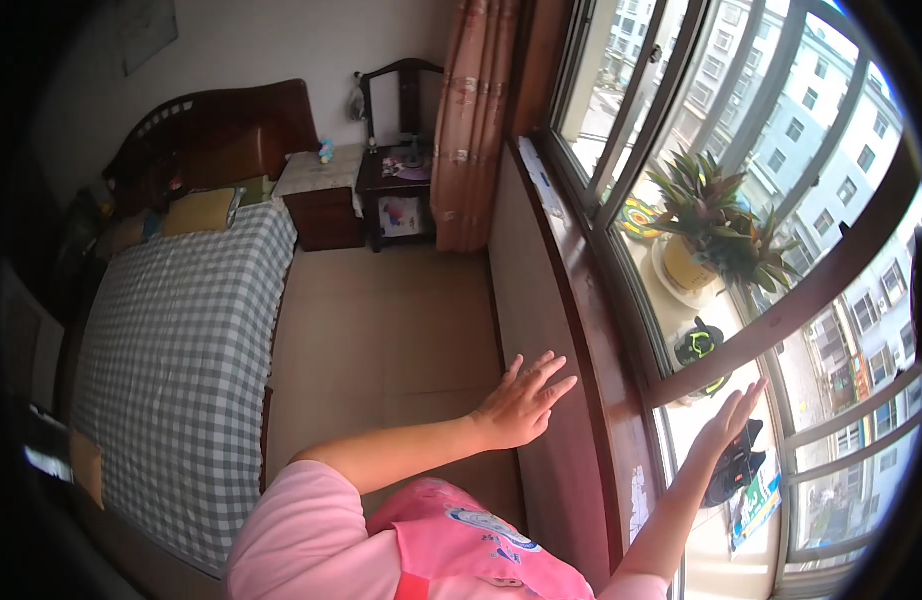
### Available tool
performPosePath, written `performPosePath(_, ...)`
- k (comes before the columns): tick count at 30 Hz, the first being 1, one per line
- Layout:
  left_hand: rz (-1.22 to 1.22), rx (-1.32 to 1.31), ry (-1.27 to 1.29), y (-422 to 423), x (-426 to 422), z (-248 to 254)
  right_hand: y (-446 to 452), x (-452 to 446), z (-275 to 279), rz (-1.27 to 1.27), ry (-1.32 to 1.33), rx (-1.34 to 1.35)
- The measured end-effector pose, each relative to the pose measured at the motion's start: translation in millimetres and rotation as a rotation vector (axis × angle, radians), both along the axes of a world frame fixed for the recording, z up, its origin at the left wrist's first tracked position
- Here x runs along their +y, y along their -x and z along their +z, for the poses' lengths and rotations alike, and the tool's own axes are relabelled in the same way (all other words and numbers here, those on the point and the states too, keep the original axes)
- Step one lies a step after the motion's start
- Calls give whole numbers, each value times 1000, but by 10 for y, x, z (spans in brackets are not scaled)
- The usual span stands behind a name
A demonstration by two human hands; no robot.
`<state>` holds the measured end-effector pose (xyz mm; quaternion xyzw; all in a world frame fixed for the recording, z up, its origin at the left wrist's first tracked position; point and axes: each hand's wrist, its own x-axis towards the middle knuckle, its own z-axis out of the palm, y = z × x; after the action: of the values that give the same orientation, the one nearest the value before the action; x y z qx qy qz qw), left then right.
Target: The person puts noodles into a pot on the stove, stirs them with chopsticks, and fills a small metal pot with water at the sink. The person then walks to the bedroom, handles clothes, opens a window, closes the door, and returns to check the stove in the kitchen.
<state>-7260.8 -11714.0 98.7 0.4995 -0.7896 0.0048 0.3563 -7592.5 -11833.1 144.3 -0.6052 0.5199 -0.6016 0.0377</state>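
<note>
My left hand [526, 402] is raised in front of the inner wall below the window ledge, its fingers spread and nothing in them. Further right, my right hand [733, 415] reaches up with fingers stretched out, also holding nothing. It is in front of the open window part, close to the window frame [771, 335]; whether it touches the frame I cannot tell. Beyond it on the outer sill lie a pair of black shoes [736, 468] and a colourful packet [756, 515]. Pink short sleeves and a pink apron [481, 545] show below.
A brown wooden ledge [581, 300] runs along the window. Outside the glass stand a potted plant [689, 268] and a black-and-green item [699, 345], before metal bars. A checked bed [196, 350], a nightstand [326, 215] and a curtain [471, 130] are at the left and back.
</note>
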Motion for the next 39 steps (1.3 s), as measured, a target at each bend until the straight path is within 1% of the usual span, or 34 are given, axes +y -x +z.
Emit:
performPosePath(2, 91, 37, -35, -150, 204, -32, -382, 447, 12, 275, -73, -223)
performPosePath(3, 159, 72, -45, -229, 344, -51, -552, 621, -73, 414, -154, -260)
performPosePath(4, 225, 106, -55, -299, 510, -74, -703, 755, -241, 526, -198, -285)
performPosePath(5, 292, 103, -79, -381, 705, -96, -778, 850, -466, 675, -321, -329)
performPosePath(6, 381, 90, -113, -427, 957, -119, -964, 1004, -557, 822, -395, -367)
performPosePath(7, 460, 99, -141, -468, 1229, -161, -1022, 1090, -815, 963, -519, -460)
performPosePath(8, 535, 101, -171, -515, 1525, -199, -1137, 1204, -926, 997, -530, -466)
performPosePath(10, 671, 125, -168, -597, 2133, -384, -1398, 1537, -1075, 1103, -728, -467)
performPosePath(12, 819, 177, -209, -660, 2769, -447, -1617, 1929, -1104, 1197, -941, -418)
performPosePath(13, 874, 192, -209, -686, 3077, -459, -1710, 2092, -1139, 1241, -970, -393)
performPosePath(14, 923, 208, -207, -712, 3398, -551, -1800, 2272, -1334, 1292, -991, -422)
performPosePath(17, 1079, 261, -176, -798, 4124, -456, -2125, 2758, -1225, 1396, -1136, -397)
performPosePath(20, 1205, 311, -148, -894, 4967, -398, -2580, 3412, -1210, 1519, -1189, -284)
performPosePath(23, 1330, 335, -105, -1077, 6006, -394, -3181, 4228, -1202, 1633, -1233, -202)
performPosePath(27, 1495, 371, -80, -1471, 7694, -556, -4125, 5674, -1380, 1726, -1281, -83)
performPosePath(29, 1618, 405, -74, -1579, 8444, -573, -4586, 6394, -1355, 1791, -1319, 17)
performPosePath(32, 1766, 422, -90, -1733, 9436, -563, -5254, 7515, -1205, 1960, -1250, 207)
performPosePath(34, 1831, 425, -90, -1823, 9962, -643, -5657, 8124, -1215, 2029, -1285, 243)
performPosePath(36, 1906, 522, -43, -1958, 10404, -690, -6019, 8640, -1235, 2096, -1300, 270)
performPosePath(38, 1977, 527, -17, -2081, 10783, -720, -6404, 9113, -1339, 2201, -1286, 367)
performPosePath(39, 2029, 518, -7, -2094, 10945, -761, -6578, 9339, -1398, 2234, -1324, 362)
